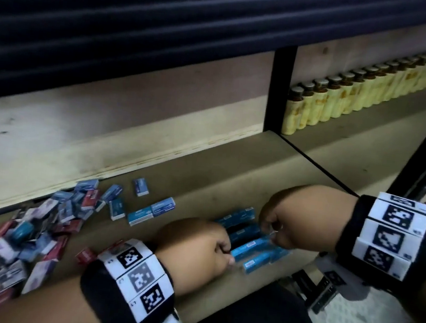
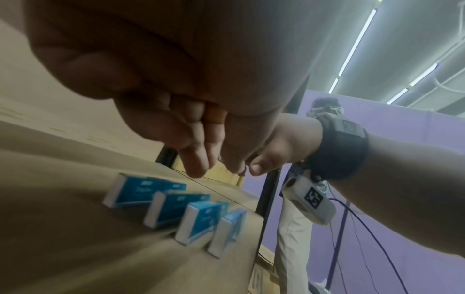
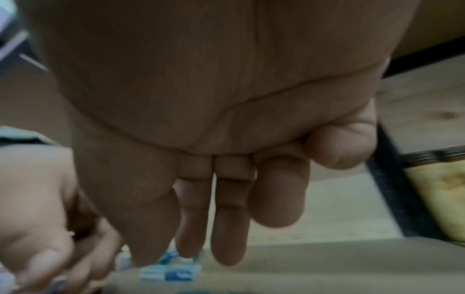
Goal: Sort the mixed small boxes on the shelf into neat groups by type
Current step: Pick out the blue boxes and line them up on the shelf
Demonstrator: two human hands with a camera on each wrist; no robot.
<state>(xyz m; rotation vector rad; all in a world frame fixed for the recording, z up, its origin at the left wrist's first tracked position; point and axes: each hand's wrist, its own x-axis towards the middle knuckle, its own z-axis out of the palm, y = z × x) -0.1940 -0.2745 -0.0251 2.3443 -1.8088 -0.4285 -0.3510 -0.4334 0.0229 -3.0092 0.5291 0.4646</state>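
Observation:
Several blue boxes (image 1: 250,243) lie side by side in a row on the wooden shelf (image 1: 206,166). Seen from the left wrist, the row (image 2: 163,204) stands just under my fingers. My left hand (image 1: 227,255) hovers at the row's near left end, fingers (image 2: 196,165) stretched down and holding nothing. At the row's right end is my right hand (image 1: 271,231), its straight fingers (image 3: 229,238) pointing down at blurred blue boxes (image 3: 176,272). A mixed pile of red, blue and grey boxes (image 1: 38,220) sits far left. Loose blue boxes (image 1: 141,215) lie between the pile and the row.
A line of brown bottles with yellow labels (image 1: 348,97) stands at the back of the adjoining shelf bay, behind a black upright post (image 1: 279,89). A single red box (image 1: 86,256) lies by my left wrist. The shelf's front edge runs just below my hands.

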